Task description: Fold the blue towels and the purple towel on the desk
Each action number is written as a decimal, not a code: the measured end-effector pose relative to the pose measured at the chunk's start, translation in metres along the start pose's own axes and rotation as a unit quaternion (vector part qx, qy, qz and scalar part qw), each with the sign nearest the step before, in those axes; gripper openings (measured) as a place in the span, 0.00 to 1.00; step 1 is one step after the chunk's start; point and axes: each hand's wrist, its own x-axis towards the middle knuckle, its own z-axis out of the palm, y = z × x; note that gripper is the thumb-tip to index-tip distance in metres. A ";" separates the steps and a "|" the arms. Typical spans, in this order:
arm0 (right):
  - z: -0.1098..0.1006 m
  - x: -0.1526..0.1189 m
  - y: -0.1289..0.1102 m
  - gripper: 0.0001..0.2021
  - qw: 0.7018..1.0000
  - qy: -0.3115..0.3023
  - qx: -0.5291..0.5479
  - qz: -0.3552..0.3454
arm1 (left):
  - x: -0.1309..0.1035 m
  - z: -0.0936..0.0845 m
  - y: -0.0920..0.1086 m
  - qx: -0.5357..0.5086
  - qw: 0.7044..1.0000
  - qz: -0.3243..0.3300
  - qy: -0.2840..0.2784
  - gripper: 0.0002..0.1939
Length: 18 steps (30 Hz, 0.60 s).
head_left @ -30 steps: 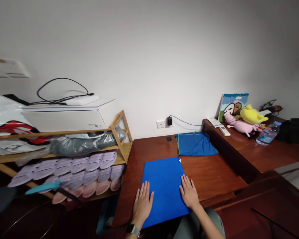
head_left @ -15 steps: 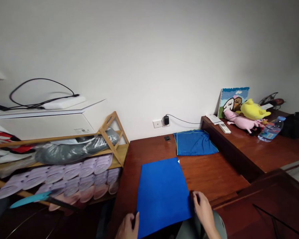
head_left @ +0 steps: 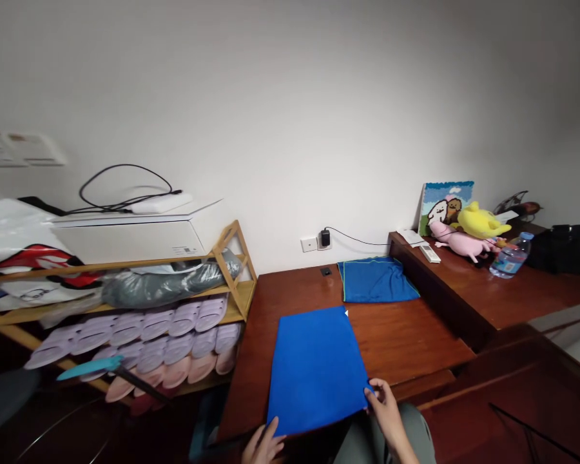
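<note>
Blue cloth (head_left: pixel 319 370): flat on the desk (head_left: pixel 292 290)
Left hand (head_left: pixel 261 444): at near-left corner, grip unclear
Right hand (head_left: pixel 385 407): pinching near-right corner

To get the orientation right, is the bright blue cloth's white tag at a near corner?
No: the white tag sticks out at the far right corner of the bright blue cloth.

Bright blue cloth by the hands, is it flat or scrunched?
Flat: the bright blue cloth lies smooth on the desk, the left hand and right hand at its near corners. Whether it's folded, I cannot tell.
</note>
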 end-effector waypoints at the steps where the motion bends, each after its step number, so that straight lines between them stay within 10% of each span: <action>1: -0.004 -0.001 -0.008 0.34 1.000 -0.011 0.027 0.002 | -0.003 0.001 0.007 -0.026 1.000 -0.003 -0.010 0.31; 8: -0.049 0.014 -0.109 0.31 0.996 -0.016 0.078 -0.048 | -0.025 0.053 0.131 -0.135 0.984 0.064 -0.092 0.31; 18: -0.116 0.161 -0.268 0.28 0.990 0.002 0.096 -0.102 | 0.020 0.221 0.306 -0.140 0.948 0.097 -0.269 0.19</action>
